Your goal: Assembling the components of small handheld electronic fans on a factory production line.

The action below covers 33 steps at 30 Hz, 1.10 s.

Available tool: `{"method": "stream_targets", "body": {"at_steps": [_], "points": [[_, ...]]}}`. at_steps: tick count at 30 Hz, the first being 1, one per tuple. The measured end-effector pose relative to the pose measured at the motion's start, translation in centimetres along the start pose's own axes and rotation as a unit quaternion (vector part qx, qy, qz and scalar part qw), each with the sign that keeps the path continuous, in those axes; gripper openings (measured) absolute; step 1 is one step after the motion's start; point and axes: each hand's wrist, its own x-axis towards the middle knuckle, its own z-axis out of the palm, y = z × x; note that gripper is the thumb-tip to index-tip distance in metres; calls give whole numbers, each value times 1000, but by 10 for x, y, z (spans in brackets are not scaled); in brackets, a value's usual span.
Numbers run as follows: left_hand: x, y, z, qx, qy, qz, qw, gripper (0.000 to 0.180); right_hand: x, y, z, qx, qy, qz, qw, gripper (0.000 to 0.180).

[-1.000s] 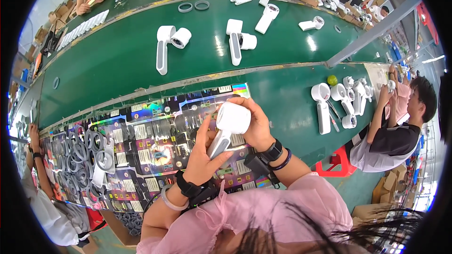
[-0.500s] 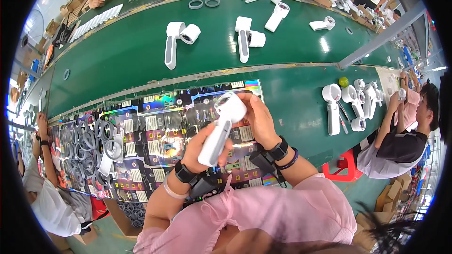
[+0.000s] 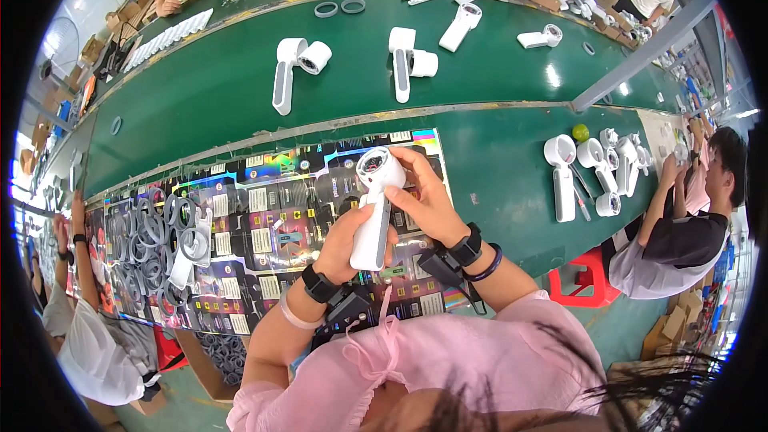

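Both hands, left hand (image 3: 346, 242) and right hand (image 3: 426, 202), hold one white handheld fan (image 3: 374, 208).

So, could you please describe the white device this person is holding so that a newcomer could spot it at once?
Start at the glossy patterned sheet in front of the green belt. Above it, both hands grip a white handheld device. Unlike the similar ones lying on the belt, it is lifted, its round head open.

Factory line: green conveyor belt (image 3: 240, 80), seated workers.

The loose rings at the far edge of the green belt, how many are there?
2 loose rings lie side by side at the belt's far edge: one on the left, one on the right. More could sit farther along, too small to tell.
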Motion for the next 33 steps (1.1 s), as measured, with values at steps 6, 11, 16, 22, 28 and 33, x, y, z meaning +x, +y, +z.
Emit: {"method": "stream_targets", "body": {"at_steps": [6, 11, 16, 22, 28, 33], "points": [[0, 1, 10, 29, 12, 5, 999, 34, -1, 4, -1, 9, 17, 17, 1000, 48], [-4, 6, 12, 37, 25, 4, 999, 30, 0, -1, 0, 24, 46, 38, 998, 35], [-1, -1, 1, 33, 26, -12, 999, 32, 3, 8, -3, 59, 58, 74, 994, 30], [-12, 14, 24, 79, 13, 27, 996, 35, 2, 8, -5, 50, 120, 9, 991, 26], [-47, 80, 27, 104, 35, 93, 990, 34, 7, 25, -19, 126, 176, 27, 976, 32], [-82, 174, -9, 294, 231, 165, 913, 43, 8, 12, -21, 142, 126, 55, 980, 38]]}}
